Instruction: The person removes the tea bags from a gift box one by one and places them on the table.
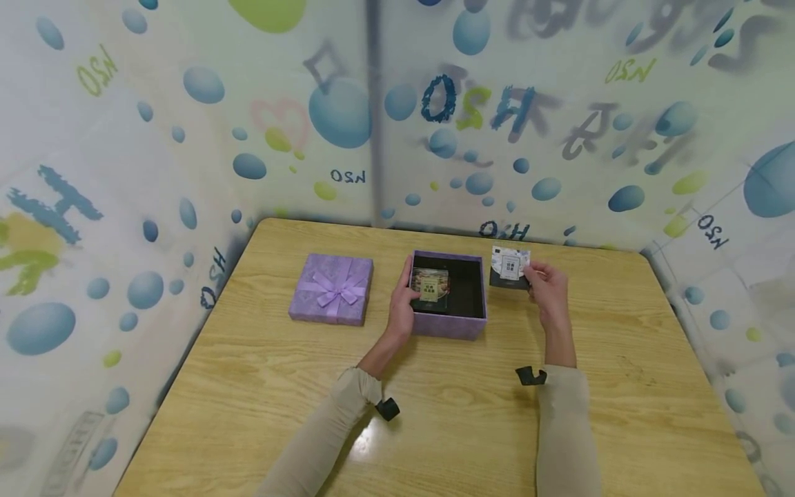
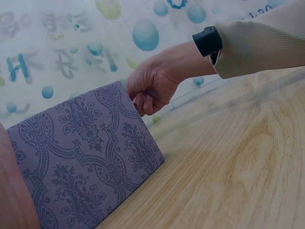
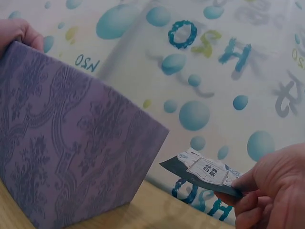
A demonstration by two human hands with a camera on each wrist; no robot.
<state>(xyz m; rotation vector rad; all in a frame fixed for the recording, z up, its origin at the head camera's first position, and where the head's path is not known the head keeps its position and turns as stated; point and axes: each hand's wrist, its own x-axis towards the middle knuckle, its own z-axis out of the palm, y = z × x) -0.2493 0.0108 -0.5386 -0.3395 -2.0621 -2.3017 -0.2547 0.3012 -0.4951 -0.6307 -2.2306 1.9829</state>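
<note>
A purple patterned gift box [image 1: 448,327] stands uncovered on the table, its inside dark. My left hand [image 1: 402,304] grips the box's left wall, thumb over the rim. Inside, at the left, lies a dark packet [image 1: 435,301] with a food picture and a pale label; whether the thumb touches it I cannot tell. My right hand [image 1: 548,284] pinches a flat sachet [image 1: 511,266] by its right edge, just right of the box. In the right wrist view this sachet [image 3: 207,169], dark with a white label, is held clear of the box between thumb and fingers.
The purple box lid [image 1: 332,290] with a lilac ribbon bow lies left of the box. Beneath everything is a wooden table [image 1: 459,421]. Walls [image 1: 410,166] printed with blue and green bubbles rise behind and at both sides. A dark band [image 1: 388,408] sits at the left wrist.
</note>
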